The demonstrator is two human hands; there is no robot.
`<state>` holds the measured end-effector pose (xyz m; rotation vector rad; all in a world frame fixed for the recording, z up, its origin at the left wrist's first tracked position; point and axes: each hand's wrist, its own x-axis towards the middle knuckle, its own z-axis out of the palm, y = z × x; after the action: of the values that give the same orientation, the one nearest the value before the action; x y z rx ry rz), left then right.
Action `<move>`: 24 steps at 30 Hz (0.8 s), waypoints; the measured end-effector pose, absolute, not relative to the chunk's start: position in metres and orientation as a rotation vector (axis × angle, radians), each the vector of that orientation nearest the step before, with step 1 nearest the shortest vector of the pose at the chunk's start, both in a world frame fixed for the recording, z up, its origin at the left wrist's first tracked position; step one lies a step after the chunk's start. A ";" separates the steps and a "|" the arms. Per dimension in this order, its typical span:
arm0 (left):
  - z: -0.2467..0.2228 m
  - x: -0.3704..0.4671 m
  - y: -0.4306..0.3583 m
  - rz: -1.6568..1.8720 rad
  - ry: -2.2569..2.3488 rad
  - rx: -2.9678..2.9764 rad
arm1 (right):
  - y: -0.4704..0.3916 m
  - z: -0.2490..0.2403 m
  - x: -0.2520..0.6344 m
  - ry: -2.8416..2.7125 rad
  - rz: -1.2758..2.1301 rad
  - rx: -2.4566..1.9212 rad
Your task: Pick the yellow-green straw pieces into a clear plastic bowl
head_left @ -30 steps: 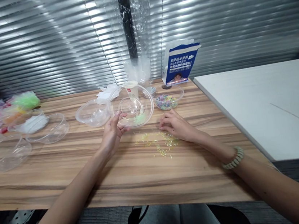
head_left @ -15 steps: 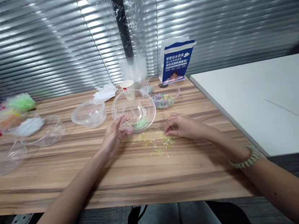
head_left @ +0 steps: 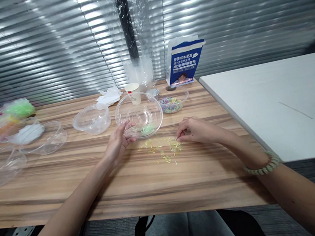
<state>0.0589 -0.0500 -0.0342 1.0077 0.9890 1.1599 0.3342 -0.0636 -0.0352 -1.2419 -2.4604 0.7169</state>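
Observation:
My left hand (head_left: 118, 142) grips the left front side of a clear round bowl (head_left: 139, 116), which tilts toward me and has a small pale green heap (head_left: 147, 128) inside. Small yellow and pale green pieces (head_left: 167, 149) lie scattered on the wooden table in front of the bowl. At their right edge, my right hand (head_left: 191, 130) is pinched, fingertips down by the pieces; what it holds is too small to make out. Behind it stands a clear bowl of multicoloured pieces (head_left: 170, 104).
A paper cup (head_left: 133, 94), white tissue (head_left: 109, 96) and a blue-and-white bag (head_left: 185, 63) stand at the back. More clear bowls (head_left: 92, 119) are to the left, with colourful bundles (head_left: 18, 108) at the far left. A white tabletop (head_left: 288, 109) adjoins at right.
My right hand has shifted slightly right along the edge of the scattered pieces, still pinched. My left hand keeps its hold on the bowl. The view has moved slightly.

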 end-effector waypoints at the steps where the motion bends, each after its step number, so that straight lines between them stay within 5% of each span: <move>1: -0.034 0.059 -0.050 1.159 0.993 1.010 | -0.064 -0.035 0.333 -2.458 0.722 -1.239; 9: -0.035 0.059 -0.050 1.164 0.998 1.008 | -0.068 -0.032 0.330 -2.450 0.724 -1.237; 24: -0.029 0.067 -0.068 0.883 0.940 1.216 | -0.085 -0.009 0.320 -1.862 0.163 -1.009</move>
<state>0.0669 -0.0678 -0.0289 1.2162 0.9404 0.8828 0.3204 -0.0845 -0.0093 -1.0089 -1.8621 0.1633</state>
